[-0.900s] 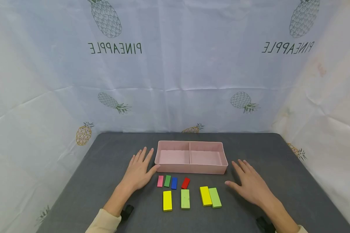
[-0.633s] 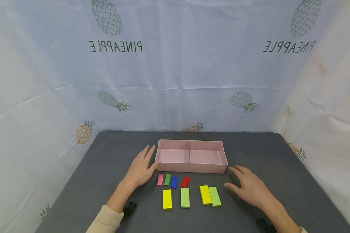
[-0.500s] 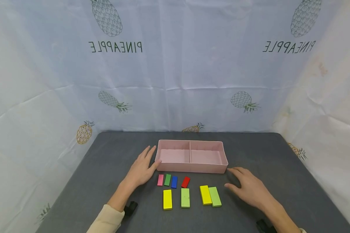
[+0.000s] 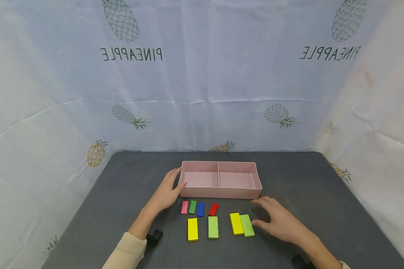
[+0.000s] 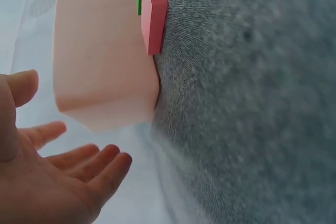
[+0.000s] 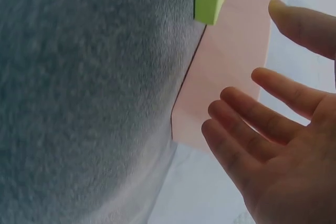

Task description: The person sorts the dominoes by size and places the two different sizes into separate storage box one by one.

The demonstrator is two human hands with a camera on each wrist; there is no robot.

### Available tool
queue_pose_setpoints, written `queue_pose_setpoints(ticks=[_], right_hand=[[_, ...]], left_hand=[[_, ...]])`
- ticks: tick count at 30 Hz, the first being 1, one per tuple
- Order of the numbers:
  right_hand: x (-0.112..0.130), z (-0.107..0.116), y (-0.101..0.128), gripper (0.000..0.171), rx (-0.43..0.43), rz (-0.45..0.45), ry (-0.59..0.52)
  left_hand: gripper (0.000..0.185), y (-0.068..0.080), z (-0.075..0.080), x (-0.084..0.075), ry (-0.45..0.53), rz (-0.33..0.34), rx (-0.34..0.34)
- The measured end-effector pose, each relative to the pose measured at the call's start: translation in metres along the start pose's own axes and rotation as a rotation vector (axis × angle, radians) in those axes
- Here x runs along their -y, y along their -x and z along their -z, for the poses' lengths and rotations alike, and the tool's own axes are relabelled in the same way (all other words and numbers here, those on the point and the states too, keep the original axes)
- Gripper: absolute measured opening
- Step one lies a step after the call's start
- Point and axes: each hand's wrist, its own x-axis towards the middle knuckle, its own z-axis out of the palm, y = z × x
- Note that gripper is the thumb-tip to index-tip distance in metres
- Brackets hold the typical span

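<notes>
My left hand (image 4: 166, 192) is at the left end of a pink two-compartment box (image 4: 222, 192), thumb over its near left corner. In the left wrist view its fingers are spread beside the box end, with nothing in them. My right hand (image 4: 277, 220) hovers just right of a light green block (image 4: 247, 225), thumb tip close to the block's edge, fingers relaxed and holding nothing. A yellow block (image 4: 236, 224) lies against that green one. Further left lie another light green block (image 4: 213, 228) and another yellow block (image 4: 193, 229).
Small pink (image 4: 184, 207), green (image 4: 192, 207), blue (image 4: 200, 209) and red (image 4: 213, 209) blocks lie in a row before the box. All rest on a dark grey table (image 4: 138, 164). A pineapple-print cloth (image 4: 202, 82) hangs behind and at both sides.
My right hand has moved left and nearer, from beside the box toward the right-hand green block. My left hand has shifted slightly right against the box end. The blocks have stayed put.
</notes>
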Motion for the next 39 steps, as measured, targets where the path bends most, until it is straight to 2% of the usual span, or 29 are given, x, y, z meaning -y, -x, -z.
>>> queue_pose_setpoints(ticks=[6,13,23,32,39], right_hand=[[0.004,-0.006,-0.002,0.058,0.028,0.061,-0.006],[0.009,-0.011,-0.005,0.060,0.115,0.057,-0.006],[0.010,-0.013,-0.008,0.062,0.222,0.127,-0.030],[0.009,-0.015,-0.010,0.058,0.228,0.172,0.010],[0.010,-0.016,-0.011,0.057,0.218,0.156,0.013]], left_hand=[[0.071,-0.005,-0.003,0.000,0.049,0.026,0.011],[0.067,-0.013,-0.006,0.001,0.121,0.014,0.018],[0.068,-0.019,-0.007,0.002,0.195,-0.003,0.051],[0.071,-0.020,-0.008,0.004,0.238,0.032,0.044],[0.072,-0.019,-0.009,0.006,0.276,0.061,0.032]])
